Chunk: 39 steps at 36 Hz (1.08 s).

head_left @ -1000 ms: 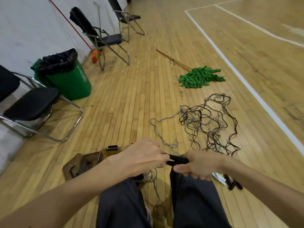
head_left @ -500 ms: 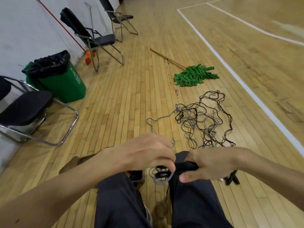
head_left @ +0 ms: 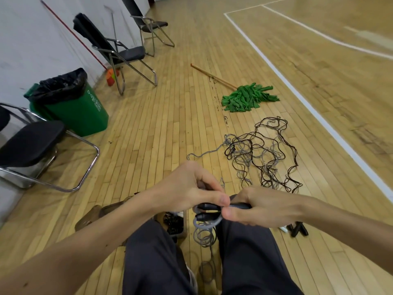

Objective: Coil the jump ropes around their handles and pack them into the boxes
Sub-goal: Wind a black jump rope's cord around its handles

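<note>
Above my knees I hold two black jump rope handles (head_left: 209,211) side by side. My right hand (head_left: 261,206) grips them from the right. My left hand (head_left: 191,189) pinches the grey rope (head_left: 203,233) at the handles' left ends. That rope hangs in loops between my legs down to the floor. A tangle of black and grey jump ropes (head_left: 262,155) lies on the wooden floor ahead. A brown cardboard box (head_left: 173,225) with dark rope inside sits by my left knee, partly hidden by my arm. Another pair of black handles (head_left: 297,228) lies under my right forearm.
A green mop (head_left: 247,96) with a wooden pole lies beyond the ropes. A green bin (head_left: 72,107) with a black liner stands at the left wall. Folding chairs (head_left: 32,145) stand along the left side. A flattened brown box piece (head_left: 91,216) lies left of my knee.
My hands have drawn closer together on the handles. The grey rope now hangs in a loop from the handles' left ends, and my view has tipped slightly downward.
</note>
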Motion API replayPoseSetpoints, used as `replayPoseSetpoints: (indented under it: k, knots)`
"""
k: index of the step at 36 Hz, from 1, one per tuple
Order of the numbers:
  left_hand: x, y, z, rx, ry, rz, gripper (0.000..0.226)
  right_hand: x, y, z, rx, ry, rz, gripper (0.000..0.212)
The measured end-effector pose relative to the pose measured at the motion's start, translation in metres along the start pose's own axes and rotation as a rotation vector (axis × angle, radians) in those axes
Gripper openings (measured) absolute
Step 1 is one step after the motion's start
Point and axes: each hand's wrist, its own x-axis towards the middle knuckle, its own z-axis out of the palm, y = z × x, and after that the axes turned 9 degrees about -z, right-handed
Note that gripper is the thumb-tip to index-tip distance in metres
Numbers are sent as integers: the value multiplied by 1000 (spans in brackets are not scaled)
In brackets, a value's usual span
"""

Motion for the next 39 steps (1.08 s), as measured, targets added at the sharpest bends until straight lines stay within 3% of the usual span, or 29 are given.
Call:
replayPoseSetpoints:
  k: [4, 10, 14, 18, 22, 26, 29, 35, 39]
  knots:
    - [-1, 1, -1, 9, 8, -14, 4, -2, -6, 0, 79, -30, 40, 79]
    - [-2, 1, -2, -48, 25, -4, 4, -4, -12, 0, 23, 7, 26, 83]
    - [-3, -2, 0, -188, 57, 23, 20, -5, -15, 5, 13, 58, 19, 75]
    - [0, -3, 6, -418, 103, 9, 21, -4, -15, 6, 134, 119, -4, 65]
    - [3, -10, 12, -495, 112, -9, 48, -1, -13, 0, 253, 192, -28, 72]
    - [4, -13, 19, -527, 168, -62, 34, 2, -8, -9, 313, 300, -44, 64]
    - [5, -16, 24, -595, 190, -152, 37, 3, -6, -18, 307, 403, -49, 66]
    - [3, -29, 40, -518, 177, -232, 42, 4, 7, -41, 237, 647, 39, 78]
    - [4, -26, 42, 57, 307, -57, 41, 14, 33, -34, 35, 773, 175, 85]
